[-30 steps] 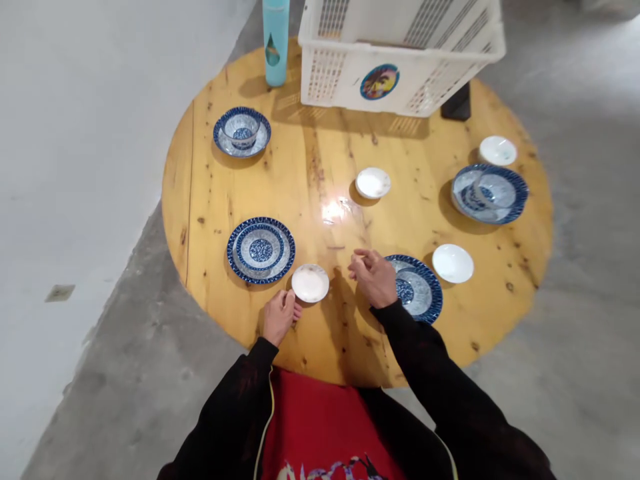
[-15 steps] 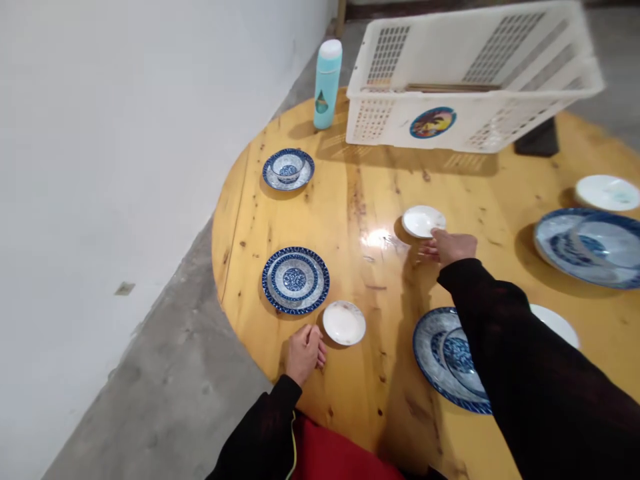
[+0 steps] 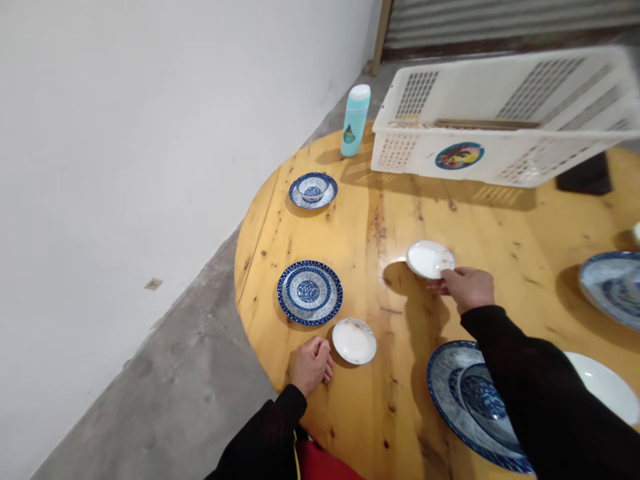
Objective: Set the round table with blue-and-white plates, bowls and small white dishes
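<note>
The small white ceramic saucer (image 3: pixel 430 259) near the middle of the round yellow wooden table (image 3: pixel 500 227) is pinched at its near rim by the right hand (image 3: pixel 467 288) and lifted clear. The left hand (image 3: pixel 313 365), loosely curled, is rested beside another small white saucer (image 3: pixel 354 341). A white wall (image 3: pixel 150 133) and grey concrete floor (image 3: pixel 165 387) are seen to the left.

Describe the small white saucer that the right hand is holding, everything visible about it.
The small white saucer is round, shallow and plain, glossy like glazed ceramic, and looks empty. It is tilted, its far edge raised off the wooden table, and it casts a dark shadow to its left. The right hand grips its near rim with the fingertips. Nothing else touches it.
</note>
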Motion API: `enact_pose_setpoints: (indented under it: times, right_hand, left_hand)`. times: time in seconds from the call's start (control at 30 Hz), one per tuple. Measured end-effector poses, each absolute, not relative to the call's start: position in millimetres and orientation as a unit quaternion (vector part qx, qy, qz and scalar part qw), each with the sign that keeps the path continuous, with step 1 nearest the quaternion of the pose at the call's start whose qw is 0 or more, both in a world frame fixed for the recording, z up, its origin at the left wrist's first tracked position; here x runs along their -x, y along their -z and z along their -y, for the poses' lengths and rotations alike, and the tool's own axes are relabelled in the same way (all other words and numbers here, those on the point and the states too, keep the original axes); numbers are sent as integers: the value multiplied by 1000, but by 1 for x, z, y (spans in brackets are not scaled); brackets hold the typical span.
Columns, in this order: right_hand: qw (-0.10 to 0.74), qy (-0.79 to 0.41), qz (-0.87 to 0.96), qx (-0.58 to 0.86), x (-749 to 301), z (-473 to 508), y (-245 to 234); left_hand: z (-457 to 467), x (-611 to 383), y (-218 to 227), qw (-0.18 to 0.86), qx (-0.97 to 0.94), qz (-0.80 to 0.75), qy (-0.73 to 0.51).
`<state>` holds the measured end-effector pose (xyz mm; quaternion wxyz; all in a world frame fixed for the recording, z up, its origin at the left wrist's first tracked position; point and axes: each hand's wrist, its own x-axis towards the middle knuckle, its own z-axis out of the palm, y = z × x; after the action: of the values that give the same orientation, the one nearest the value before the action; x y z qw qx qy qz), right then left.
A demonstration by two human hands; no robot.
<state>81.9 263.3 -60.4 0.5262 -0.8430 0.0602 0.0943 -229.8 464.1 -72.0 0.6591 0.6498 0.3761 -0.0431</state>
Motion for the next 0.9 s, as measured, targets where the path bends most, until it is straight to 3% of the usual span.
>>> enact_pose_setpoints:
  times: [0.3,0.47,0.9]
  right_hand:
    - [498,-241,82,829,72,-298,3]
    - [470,-269,119,832,170,-347,1]
    - [561,-279,39,778,332,-501,23]
  left_hand:
    - [-477,254,64,740,-599,-302,51]
    - [-512,303,37,755,-613,-217,87]
    - [-653,420,31,685,-669,-277,81]
